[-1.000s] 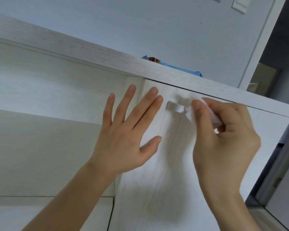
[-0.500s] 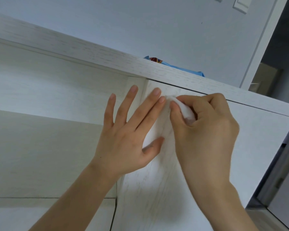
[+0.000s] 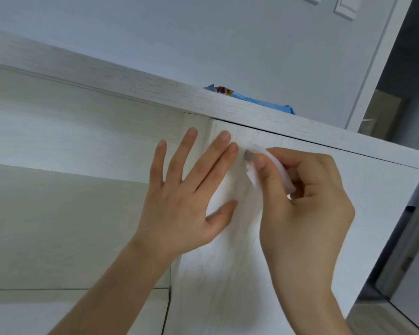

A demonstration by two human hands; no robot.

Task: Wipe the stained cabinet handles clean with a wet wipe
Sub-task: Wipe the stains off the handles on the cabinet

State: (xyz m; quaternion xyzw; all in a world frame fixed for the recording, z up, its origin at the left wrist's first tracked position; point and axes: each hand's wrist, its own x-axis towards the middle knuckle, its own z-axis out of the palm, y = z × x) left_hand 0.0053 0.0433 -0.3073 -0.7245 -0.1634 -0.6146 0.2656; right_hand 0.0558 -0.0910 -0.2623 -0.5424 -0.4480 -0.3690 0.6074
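I am pressing my left hand (image 3: 179, 201) flat against the white cabinet door (image 3: 228, 274), palm down. Its fingers (image 3: 186, 151) are spreading wide apart and holding nothing; the two outer ones are reaching across the door's edge onto the panel beside it, the two inner ones and the thumb are lying on the door face.

My right hand (image 3: 305, 209) is gripping a white wet wipe (image 3: 271, 165). The thumb and the curled fingers are closing tightly together on the folded wipe, with part of it bunching inside the fist. I am holding the wipe against the cabinet handle (image 3: 249, 155), a small grey piece near the door's upper left corner. Only the left end of the handle is showing; the wipe and my thumb are covering the rest, so its condition cannot be judged. The tip of my left index finger is sitting just beside that exposed end.

On the cabinet top (image 3: 131, 85), a blue plastic packet (image 3: 252, 100) is lying flat behind the front edge. Red and yellow printing is showing at its left end, but no wording is legible.
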